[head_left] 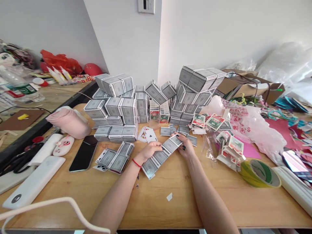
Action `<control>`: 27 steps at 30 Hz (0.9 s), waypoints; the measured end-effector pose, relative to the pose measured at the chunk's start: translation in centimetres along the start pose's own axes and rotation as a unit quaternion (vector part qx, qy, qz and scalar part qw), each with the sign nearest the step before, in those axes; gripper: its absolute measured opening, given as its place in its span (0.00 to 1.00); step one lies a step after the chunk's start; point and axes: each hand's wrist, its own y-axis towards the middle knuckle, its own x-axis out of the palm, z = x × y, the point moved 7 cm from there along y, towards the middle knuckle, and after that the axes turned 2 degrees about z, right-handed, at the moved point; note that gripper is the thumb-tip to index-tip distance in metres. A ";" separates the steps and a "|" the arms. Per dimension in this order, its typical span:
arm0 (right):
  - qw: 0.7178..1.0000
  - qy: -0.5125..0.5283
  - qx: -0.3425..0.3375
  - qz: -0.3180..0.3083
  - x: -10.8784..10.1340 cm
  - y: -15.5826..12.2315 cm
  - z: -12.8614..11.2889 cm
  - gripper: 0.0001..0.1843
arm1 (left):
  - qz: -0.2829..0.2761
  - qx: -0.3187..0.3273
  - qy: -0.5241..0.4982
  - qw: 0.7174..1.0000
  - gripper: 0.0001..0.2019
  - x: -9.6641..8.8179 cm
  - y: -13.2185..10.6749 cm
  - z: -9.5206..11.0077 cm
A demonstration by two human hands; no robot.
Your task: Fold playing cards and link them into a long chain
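Note:
A strip of grey-backed playing cards [158, 159], set side by side, is held slantwise above the table in both hands. My left hand [151, 151] pinches its upper edge near the middle, a red string round the wrist. At the far right end my right hand [184, 144] grips the same strip, thumb on top. Left of my hands lies a low pile of folded cards [117, 159] with a few face-up cards under it. Just beyond, loose face-up cards [148, 135] and several face-down cards [165, 131] lie flat. What sits beneath the strip is hidden.
Stacked blocks made of cards [122, 110] rise at the back left and back right [195, 87]. Opened card boxes [231, 149] and a yellow tape roll [259, 174] lie right. A phone [83, 153], white power bank [34, 182] and cable [70, 201] are left.

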 end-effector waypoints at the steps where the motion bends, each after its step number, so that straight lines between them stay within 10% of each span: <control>1: 1.000 -0.003 0.000 0.002 0.1 0.0 0.0 0.17 | 0.003 -0.001 0.002 1.000 0.06 -0.1 0.0 0.0; 27: 0.996 -0.027 -0.081 0.016 1.6 -2.0 -1.5 0.22 | 0.010 -0.026 0.022 0.999 0.04 0.0 0.2 -0.3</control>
